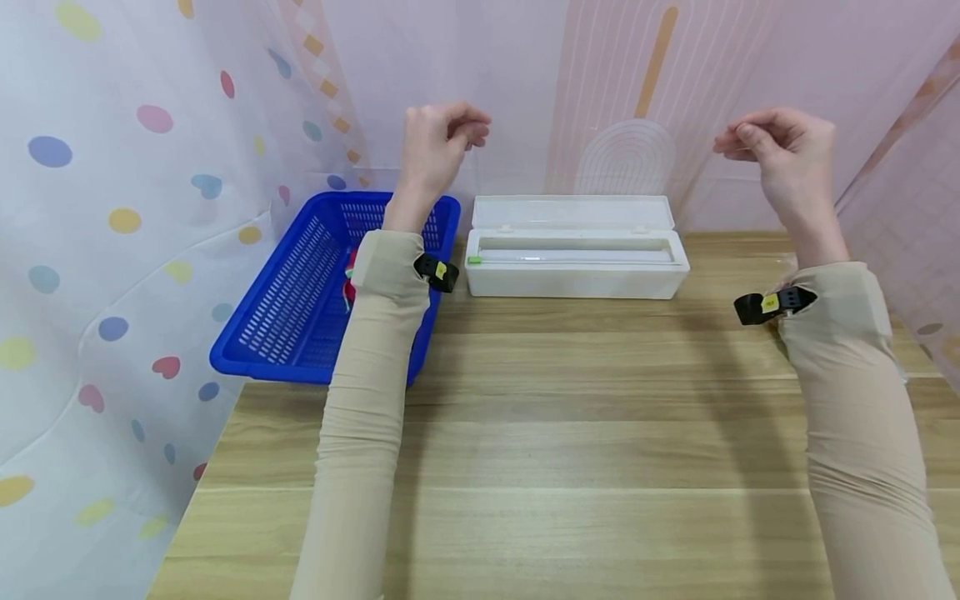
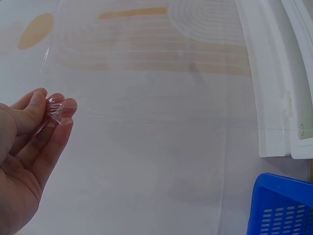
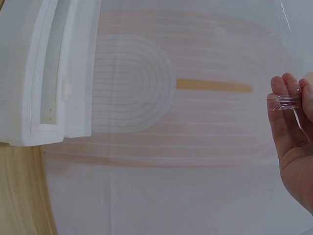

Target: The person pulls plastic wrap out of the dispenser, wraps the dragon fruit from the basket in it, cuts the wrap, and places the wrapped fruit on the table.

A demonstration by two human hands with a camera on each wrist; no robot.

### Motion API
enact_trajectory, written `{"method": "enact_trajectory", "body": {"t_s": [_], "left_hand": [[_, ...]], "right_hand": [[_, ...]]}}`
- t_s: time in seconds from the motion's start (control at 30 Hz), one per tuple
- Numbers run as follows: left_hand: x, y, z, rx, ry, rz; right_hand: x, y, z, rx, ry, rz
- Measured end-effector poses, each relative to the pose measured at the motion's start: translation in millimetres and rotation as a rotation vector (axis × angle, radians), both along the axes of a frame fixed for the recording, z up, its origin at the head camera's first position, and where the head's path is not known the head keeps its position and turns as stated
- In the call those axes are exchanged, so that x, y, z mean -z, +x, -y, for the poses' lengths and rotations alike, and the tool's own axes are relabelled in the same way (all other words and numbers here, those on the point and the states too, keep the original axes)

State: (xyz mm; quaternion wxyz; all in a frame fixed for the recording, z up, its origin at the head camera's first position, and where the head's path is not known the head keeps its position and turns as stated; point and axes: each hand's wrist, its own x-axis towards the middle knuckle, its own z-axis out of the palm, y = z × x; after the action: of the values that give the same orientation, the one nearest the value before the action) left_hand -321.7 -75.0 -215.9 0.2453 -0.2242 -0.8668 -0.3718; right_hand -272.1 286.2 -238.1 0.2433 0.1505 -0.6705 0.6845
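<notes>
Both hands are raised above the back of the table, spread apart. My left hand (image 1: 438,150) pinches a bunched corner of clear cling film (image 2: 59,110) between thumb and fingers. Another corner is pinched by my right hand (image 1: 793,154), its gathered edge showing in the right wrist view (image 3: 283,102). The thin sheet between the hands is nearly invisible in the head view. Below it sits a white cling film dispenser box (image 1: 577,282), its lid (image 1: 573,212) tipped up at the back. A green slider (image 1: 474,260) is at the left end of its front edge.
A blue plastic basket (image 1: 273,368) stands left of the box, under my left forearm, with a small red item (image 1: 349,291) partly hidden inside. Something in clear plastic lies partly behind my right sleeve. A patterned curtain (image 1: 517,92) hangs behind the wooden table (image 1: 555,467).
</notes>
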Motion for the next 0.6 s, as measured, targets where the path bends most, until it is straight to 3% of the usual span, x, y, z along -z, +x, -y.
{"method": "enact_trajectory", "body": {"t_s": [0.6], "left_hand": [[-15.8, 7.0, -1, -0.007, 0.030, -0.008]], "right_hand": [[-11.0, 4.2, 1, 0.038, 0.029, -0.082]]}}
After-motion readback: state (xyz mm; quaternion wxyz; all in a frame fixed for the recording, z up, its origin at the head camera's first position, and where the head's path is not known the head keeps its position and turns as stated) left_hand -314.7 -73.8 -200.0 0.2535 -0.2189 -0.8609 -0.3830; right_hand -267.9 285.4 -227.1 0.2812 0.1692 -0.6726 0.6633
